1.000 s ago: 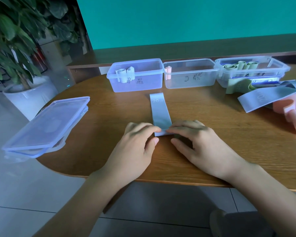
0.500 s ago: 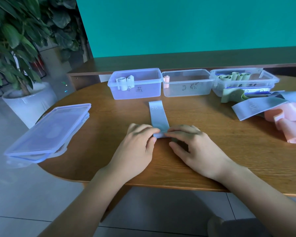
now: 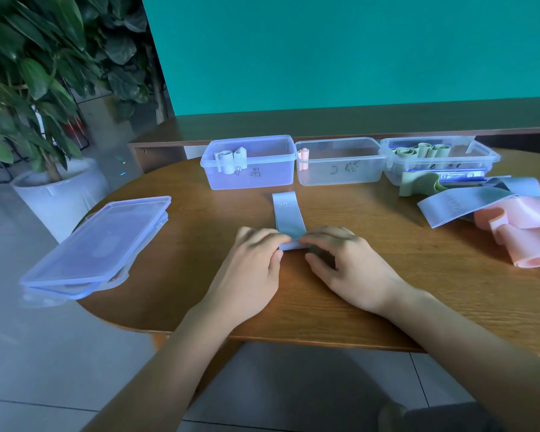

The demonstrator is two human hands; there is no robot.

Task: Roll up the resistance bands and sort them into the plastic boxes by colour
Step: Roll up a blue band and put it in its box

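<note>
Three clear plastic boxes stand side by side in a row at the far side of the wooden table (image 3: 387, 285), all with lids off. Left box (image 3: 250, 177): two pale blue rolled bands (image 3: 231, 159) standing upright against its left end. Middle box (image 3: 340, 173): one pink rolled band (image 3: 303, 157) upright at its left end, otherwise bare. Right box (image 3: 437, 163): about three green rolled bands (image 3: 421, 150) at the top, with some blue printed item lower down, too blurred to identify. Each box carries a handwritten mark on its front wall, not legible.

Stacked lids (image 3: 97, 244) lie at the table's left edge, overhanging it; count unclear, at least two.

The blue resistance band (image 3: 287, 215) being worked lies flat near the table's centre, just in front of the left and middle boxes. Long axis runs away from the person toward the boxes, slightly tilted left at the far end; "20" is printed near that far end. Near end is curled into a small roll under the fingertips.

Left hand (image 3: 253, 263) and right hand (image 3: 346, 266) meet at the roll, fingers curled and pinching it from each side, thumbs tucked beneath.

At right, a loose heap: one green band (image 3: 418, 185) against the right box, one flat blue band (image 3: 452, 205), pink bands (image 3: 524, 232), number unclear.

Potted plant (image 3: 38, 88) stands on the floor at left.
</note>
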